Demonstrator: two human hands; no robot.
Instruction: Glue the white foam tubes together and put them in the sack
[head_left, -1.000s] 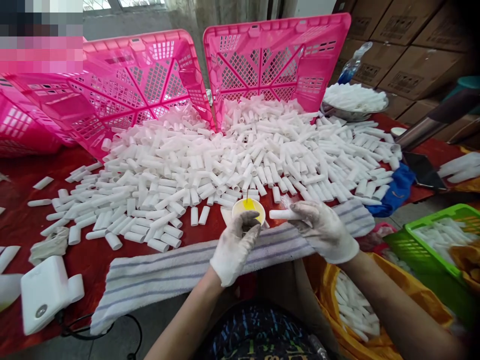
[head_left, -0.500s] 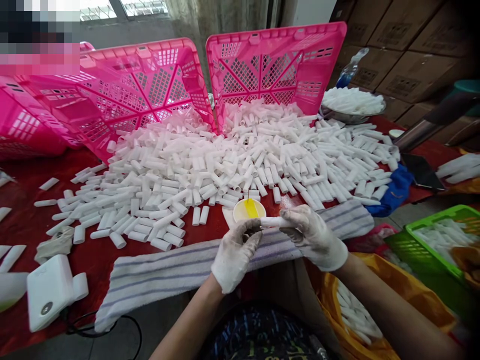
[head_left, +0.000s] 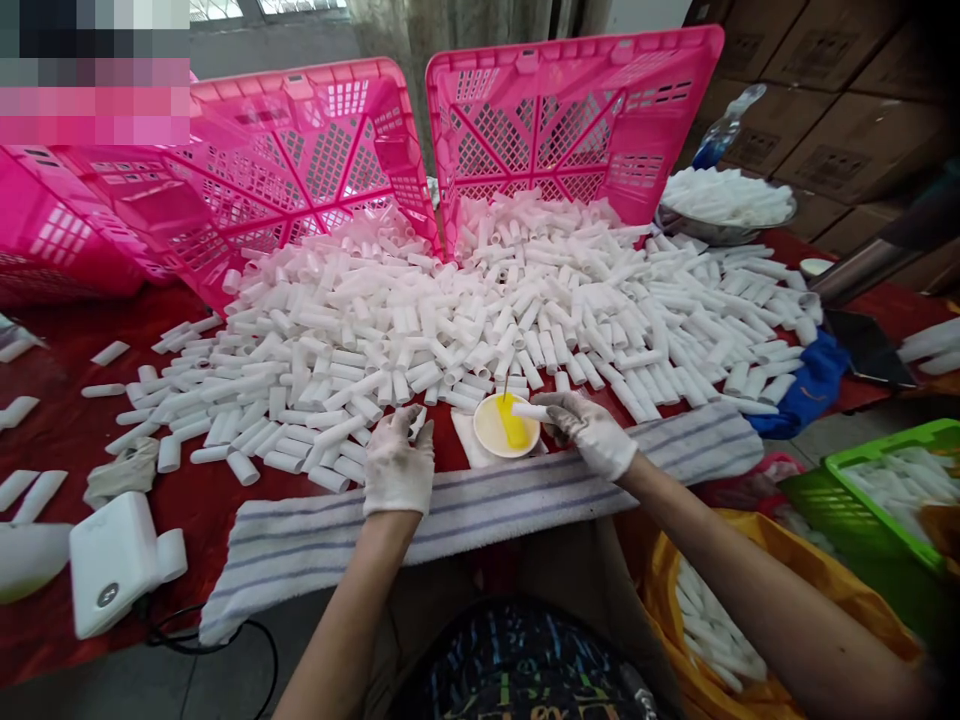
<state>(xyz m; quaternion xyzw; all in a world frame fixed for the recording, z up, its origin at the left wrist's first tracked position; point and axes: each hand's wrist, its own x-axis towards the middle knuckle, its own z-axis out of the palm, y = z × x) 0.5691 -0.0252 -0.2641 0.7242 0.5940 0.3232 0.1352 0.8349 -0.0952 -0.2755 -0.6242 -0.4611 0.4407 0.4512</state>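
My right hand (head_left: pixel 592 434), in a smudged white glove, pinches one end of a short white plastic tube (head_left: pixel 529 410). The tube's free end is over a small white bowl (head_left: pixel 487 436) holding bright yellow liquid (head_left: pixel 514 430), with a thin stick (head_left: pixel 505 384) standing in it. At the front edge of the heap of white tubes (head_left: pixel 420 300) is my left hand (head_left: pixel 399 462), gloved too. Its thumb and fingers close around another white tube (head_left: pixel 418 422), mostly covered by the glove.
Two pink crates (head_left: pixel 525 65) lie tipped behind the heap. A striped towel (head_left: pixel 450 515) runs along the table's front edge. On the left are a white device (head_left: pixel 112 570) and a crumpled glove (head_left: pixel 124 475). A yellow sack (head_left: pixel 795 570) and green basket (head_left: pixel 832 500) stand at right.
Both hands were together on one tube in front of the bowl. The left hand has let go and moved left to the heap; the right has brought the tube up over the bowl.
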